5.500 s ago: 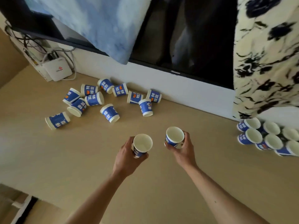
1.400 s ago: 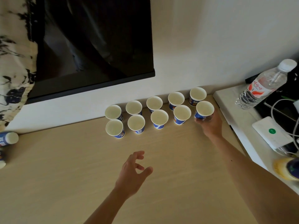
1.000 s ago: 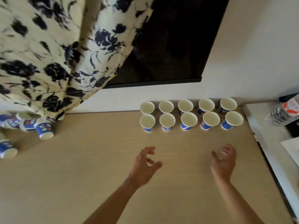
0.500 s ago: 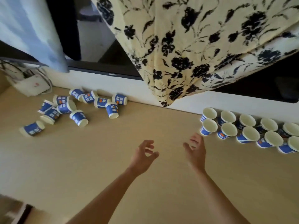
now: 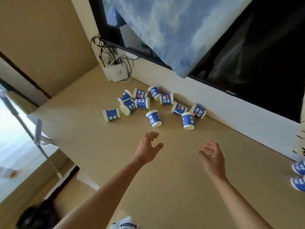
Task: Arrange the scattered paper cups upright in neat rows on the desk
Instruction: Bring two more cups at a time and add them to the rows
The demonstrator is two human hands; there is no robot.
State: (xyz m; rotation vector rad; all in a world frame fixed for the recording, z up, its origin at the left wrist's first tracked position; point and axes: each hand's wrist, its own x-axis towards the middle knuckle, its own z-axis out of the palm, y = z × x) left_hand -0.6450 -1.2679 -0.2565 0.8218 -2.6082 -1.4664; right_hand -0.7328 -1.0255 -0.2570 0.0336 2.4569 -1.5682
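Several blue-and-white paper cups lie tipped over in a loose cluster (image 5: 142, 103) on the tan desk (image 5: 165, 187), close to the white wall strip. The nearest two are a cup (image 5: 154, 118) just beyond my left hand and a cup (image 5: 188, 120) further right. My left hand (image 5: 149, 148) hovers empty below that cluster, fingers spread and slightly bent. My right hand (image 5: 212, 158) is also empty, palm turned inward, fingers relaxed. Two upright cups (image 5: 299, 175) of the arranged rows show at the right edge, blurred.
A white router box (image 5: 118, 73) with tangled cables stands in the desk's far left corner. A dark TV screen (image 5: 255, 55) hangs above, partly covered by a pale blue cloth (image 5: 173, 30). The desk's left edge (image 5: 54, 142) drops to the floor.
The view has swung left from the arranged rows to the scattered cups. Both hands, which let go of their cups at the rows, now reach empty toward the fallen cluster.
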